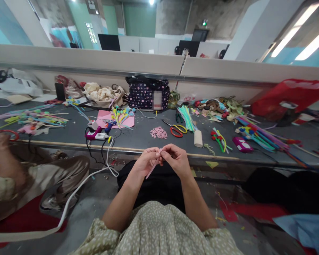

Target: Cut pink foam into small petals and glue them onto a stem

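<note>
Both my hands meet over my lap, just in front of the table edge. Between the fingers of my left hand [148, 160] is a pale pink pipe cleaner [151, 170], its lower end slanting down toward me. My right hand [174, 158] pinches the pipe cleaner's upper end, where the fingertips of both hands touch; the exact shape there is too small to make out. Beyond my hands lies a small pile of short pink pieces [158, 132]. Close to that pile rest scissors [177, 130] with red and yellow handles.
Green and white pipe cleaners [186, 117] lie beside a beige cylinder [198, 139]. A purple power strip [94, 134] trails a white cable [69, 207] to the left. Behind stands a dotted dark bag [140, 92]. A co-worker's hand [0, 145] is at far left, near red-handled scissors.
</note>
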Motion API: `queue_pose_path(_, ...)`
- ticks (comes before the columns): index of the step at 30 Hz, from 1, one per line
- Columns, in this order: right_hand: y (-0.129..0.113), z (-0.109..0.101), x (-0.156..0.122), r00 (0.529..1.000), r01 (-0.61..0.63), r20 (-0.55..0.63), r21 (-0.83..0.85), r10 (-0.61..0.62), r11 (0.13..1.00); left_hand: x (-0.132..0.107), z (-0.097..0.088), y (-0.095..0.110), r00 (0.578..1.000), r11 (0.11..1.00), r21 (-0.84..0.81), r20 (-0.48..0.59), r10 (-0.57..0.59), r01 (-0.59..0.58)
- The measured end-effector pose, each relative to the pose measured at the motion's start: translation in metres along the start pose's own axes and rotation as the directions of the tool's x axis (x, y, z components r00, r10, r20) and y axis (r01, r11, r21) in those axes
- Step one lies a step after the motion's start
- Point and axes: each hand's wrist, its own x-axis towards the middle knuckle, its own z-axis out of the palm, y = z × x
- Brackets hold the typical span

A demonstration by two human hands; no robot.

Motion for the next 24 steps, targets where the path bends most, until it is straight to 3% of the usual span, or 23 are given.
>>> queue_pose_path(11,-0.007,0.002,-0.003,1.0,-0.015,-0.006,-0.023,0.015,1.0,-0.004,0.01,0.002,1.0,1.0,-0.021,-0.026,-0.017,0.016)
queue_pose_path(19,-0.003,0.004,0.001,0.986,0.07,-0.133,-0.197,-0.098,0.978,-0.006,0.014,0.003,0.983,0.99,0.089,-0.138,0.123,-0.111)
queue_pose_path(24,-0.001,0.003,0.0,0.994,0.048,-0.093,-0.165,-0.064,0.985,-0.007,0.012,0.004,0.983,0.984,0.134,-0.126,0.131,-0.114)
